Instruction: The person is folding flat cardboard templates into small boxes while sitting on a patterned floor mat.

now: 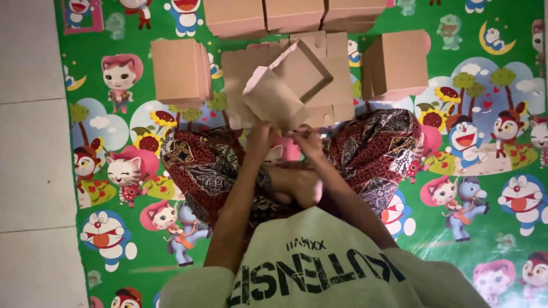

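Both grips pinch the near edge of the half-folded brown cardboard box (288,85), left hand (260,137) and right hand (308,140) equally close beneath it, its long axis running toward 1 o'clock above the green cartoon-printed floor mat (485,228).

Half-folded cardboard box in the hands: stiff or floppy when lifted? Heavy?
The half-folded box is probably light: the left hand and right hand hold it up by its lower edge alone. Its panels look flat and straight, so likely fairly stiff, though the loose flaps may swing. Flat-sided, it should not roll; the finished boxes sit steady on the mat.
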